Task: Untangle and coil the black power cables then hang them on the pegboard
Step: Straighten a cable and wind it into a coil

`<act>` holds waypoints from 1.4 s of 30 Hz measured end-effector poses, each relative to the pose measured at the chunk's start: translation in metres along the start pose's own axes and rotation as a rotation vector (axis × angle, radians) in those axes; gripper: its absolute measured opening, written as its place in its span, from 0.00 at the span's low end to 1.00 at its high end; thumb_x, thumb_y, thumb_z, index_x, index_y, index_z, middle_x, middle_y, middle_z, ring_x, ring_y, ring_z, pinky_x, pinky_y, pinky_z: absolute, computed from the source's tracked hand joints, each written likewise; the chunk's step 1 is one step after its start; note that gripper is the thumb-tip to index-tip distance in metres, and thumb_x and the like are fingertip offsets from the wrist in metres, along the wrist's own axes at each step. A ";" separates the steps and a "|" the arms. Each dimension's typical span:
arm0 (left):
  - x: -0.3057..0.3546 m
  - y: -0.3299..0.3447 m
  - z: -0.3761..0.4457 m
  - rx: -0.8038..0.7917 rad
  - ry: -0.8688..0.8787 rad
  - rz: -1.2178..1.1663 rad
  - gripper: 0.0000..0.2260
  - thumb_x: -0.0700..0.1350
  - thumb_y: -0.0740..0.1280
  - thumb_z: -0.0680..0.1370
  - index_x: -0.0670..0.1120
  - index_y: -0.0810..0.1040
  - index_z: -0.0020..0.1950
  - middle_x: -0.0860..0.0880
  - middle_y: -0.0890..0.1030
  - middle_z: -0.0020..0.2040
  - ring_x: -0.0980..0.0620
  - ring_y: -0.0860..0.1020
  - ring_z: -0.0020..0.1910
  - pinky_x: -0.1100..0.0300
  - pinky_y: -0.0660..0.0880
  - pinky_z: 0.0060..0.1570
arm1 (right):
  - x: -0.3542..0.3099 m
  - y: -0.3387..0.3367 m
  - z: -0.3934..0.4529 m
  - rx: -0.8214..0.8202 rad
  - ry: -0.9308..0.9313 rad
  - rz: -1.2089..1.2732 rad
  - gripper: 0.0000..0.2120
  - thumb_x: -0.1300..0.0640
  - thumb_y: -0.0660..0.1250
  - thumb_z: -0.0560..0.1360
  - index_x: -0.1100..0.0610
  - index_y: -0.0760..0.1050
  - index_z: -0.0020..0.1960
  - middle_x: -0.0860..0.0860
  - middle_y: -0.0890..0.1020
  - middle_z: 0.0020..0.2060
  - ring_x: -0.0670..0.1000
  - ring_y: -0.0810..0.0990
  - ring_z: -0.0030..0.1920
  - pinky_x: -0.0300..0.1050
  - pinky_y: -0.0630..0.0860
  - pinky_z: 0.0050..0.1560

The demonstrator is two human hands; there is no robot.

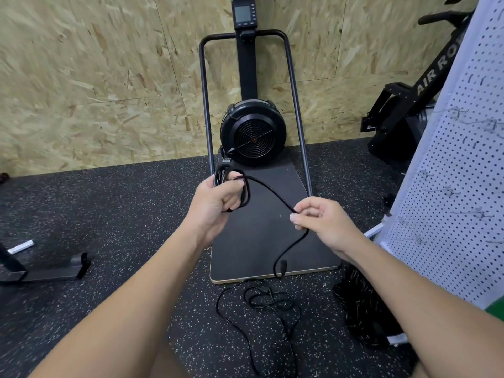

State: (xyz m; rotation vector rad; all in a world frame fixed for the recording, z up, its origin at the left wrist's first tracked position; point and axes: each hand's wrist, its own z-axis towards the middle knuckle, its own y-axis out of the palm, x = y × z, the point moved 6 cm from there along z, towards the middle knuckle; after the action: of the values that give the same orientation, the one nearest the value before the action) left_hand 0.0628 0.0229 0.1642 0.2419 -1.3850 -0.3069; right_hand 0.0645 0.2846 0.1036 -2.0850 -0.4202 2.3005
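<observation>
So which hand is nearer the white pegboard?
Right. The right hand, pinching the loose black power cable, sits just left of the white perforated pegboard; the left hand, gripping the coiled loops, is farther left.

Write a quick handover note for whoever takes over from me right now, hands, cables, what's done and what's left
Left hand grips the coiled loops of one black power cable.
Right hand pinches that cable's free tail; its plug hangs below, above the machine's black base board.
Second black cable lies tangled on the rubber floor, untouched.
White pegboard stands at right; no cable visible on it.
Done: first cable mostly coiled.
Left: wind in the tail, hang it, then untangle, coil and hang the second.
</observation>
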 end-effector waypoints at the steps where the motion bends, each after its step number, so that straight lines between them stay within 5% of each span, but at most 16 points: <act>1: 0.000 -0.002 0.000 0.009 -0.007 -0.010 0.09 0.33 0.70 0.81 0.45 0.79 0.45 0.53 0.57 0.29 0.54 0.54 0.26 0.60 0.58 0.30 | 0.001 -0.001 0.001 0.042 0.001 0.006 0.08 0.59 0.82 0.77 0.55 0.85 0.53 0.53 0.89 0.42 0.49 0.85 0.44 0.52 0.79 0.58; 5: -0.012 -0.004 -0.004 0.076 -0.107 0.001 0.07 0.40 0.68 0.85 0.40 0.80 0.48 0.51 0.55 0.32 0.54 0.54 0.27 0.62 0.61 0.28 | 0.002 -0.009 0.004 0.281 0.023 0.140 0.05 0.59 0.82 0.77 0.57 0.87 0.50 0.55 0.88 0.40 0.50 0.84 0.39 0.45 0.80 0.49; 8: -0.023 0.006 -0.010 0.057 -0.162 -0.059 0.09 0.42 0.66 0.87 0.41 0.80 0.49 0.50 0.69 0.33 0.55 0.64 0.30 0.63 0.65 0.31 | 0.002 -0.012 0.007 0.358 0.015 0.068 0.06 0.55 0.79 0.79 0.56 0.88 0.45 0.53 0.88 0.38 0.50 0.80 0.35 0.49 0.78 0.41; 12: -0.025 0.025 -0.016 -0.026 -0.174 -0.098 0.10 0.44 0.65 0.89 0.38 0.80 0.57 0.44 0.84 0.44 0.50 0.81 0.40 0.62 0.75 0.39 | 0.003 0.001 0.007 0.274 -0.040 -0.253 0.15 0.51 0.72 0.83 0.51 0.85 0.39 0.46 0.87 0.35 0.46 0.78 0.31 0.47 0.76 0.40; 14: -0.024 0.034 -0.020 -0.083 -0.154 -0.092 0.12 0.43 0.63 0.89 0.34 0.79 0.63 0.36 0.87 0.57 0.42 0.88 0.55 0.56 0.83 0.51 | -0.001 0.011 0.005 0.220 -0.065 -0.362 0.17 0.50 0.68 0.86 0.49 0.84 0.40 0.44 0.87 0.35 0.43 0.79 0.32 0.46 0.75 0.41; 16: -0.025 0.042 -0.023 -0.152 -0.134 -0.075 0.15 0.42 0.61 0.90 0.33 0.77 0.70 0.34 0.85 0.65 0.38 0.85 0.67 0.51 0.83 0.65 | -0.006 0.023 0.003 0.157 -0.079 -0.454 0.19 0.49 0.64 0.87 0.49 0.83 0.40 0.45 0.86 0.35 0.44 0.81 0.34 0.50 0.78 0.44; 20: -0.028 0.051 -0.025 -0.195 -0.074 -0.028 0.15 0.39 0.61 0.90 0.34 0.75 0.74 0.35 0.84 0.68 0.38 0.82 0.71 0.44 0.77 0.74 | -0.015 0.048 -0.004 -0.024 -0.109 -0.654 0.20 0.43 0.57 0.88 0.47 0.78 0.42 0.46 0.83 0.36 0.51 0.82 0.39 0.58 0.80 0.49; 25: -0.031 0.051 -0.026 -0.182 0.052 0.455 0.15 0.46 0.70 0.88 0.44 0.79 0.74 0.49 0.88 0.65 0.49 0.84 0.68 0.44 0.78 0.72 | -0.023 0.068 -0.012 -0.196 -0.174 -0.593 0.12 0.48 0.68 0.85 0.50 0.77 0.45 0.46 0.81 0.35 0.48 0.77 0.35 0.56 0.75 0.42; 29: -0.031 0.044 -0.025 -0.169 0.138 0.890 0.18 0.64 0.66 0.85 0.56 0.82 0.69 0.61 0.84 0.68 0.59 0.83 0.65 0.46 0.78 0.70 | -0.030 0.063 -0.014 -0.161 -0.252 -0.525 0.18 0.61 0.75 0.81 0.44 0.73 0.41 0.36 0.79 0.33 0.43 0.74 0.34 0.38 0.69 0.39; 32: -0.024 0.038 -0.020 -0.097 0.208 1.130 0.19 0.65 0.60 0.87 0.52 0.79 0.55 0.54 0.86 0.48 0.50 0.83 0.49 0.43 0.79 0.57 | -0.041 0.061 -0.016 -0.133 -0.310 -0.453 0.14 0.64 0.78 0.78 0.47 0.78 0.48 0.41 0.81 0.41 0.44 0.80 0.41 0.35 0.75 0.46; 36: -0.016 0.040 -0.017 -0.082 0.206 1.108 0.25 0.65 0.58 0.87 0.47 0.74 0.42 0.49 0.79 0.36 0.46 0.78 0.39 0.42 0.78 0.46 | -0.055 0.056 -0.018 -0.052 -0.385 -0.375 0.14 0.64 0.79 0.76 0.50 0.79 0.51 0.45 0.84 0.44 0.50 0.82 0.45 0.43 0.80 0.49; 42: -0.020 0.047 -0.020 -0.248 0.054 0.830 0.20 0.58 0.67 0.87 0.44 0.78 0.45 0.40 0.81 0.31 0.43 0.77 0.29 0.45 0.76 0.33 | -0.058 0.045 -0.019 -0.011 -0.352 -0.218 0.16 0.56 0.88 0.68 0.53 0.81 0.45 0.48 0.84 0.39 0.55 0.81 0.41 0.53 0.78 0.45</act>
State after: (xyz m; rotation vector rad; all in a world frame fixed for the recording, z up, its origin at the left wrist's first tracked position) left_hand 0.0825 0.0731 0.1586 -0.5230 -1.2657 0.2207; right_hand 0.0972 0.2342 0.1498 -1.5424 -0.6311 2.5291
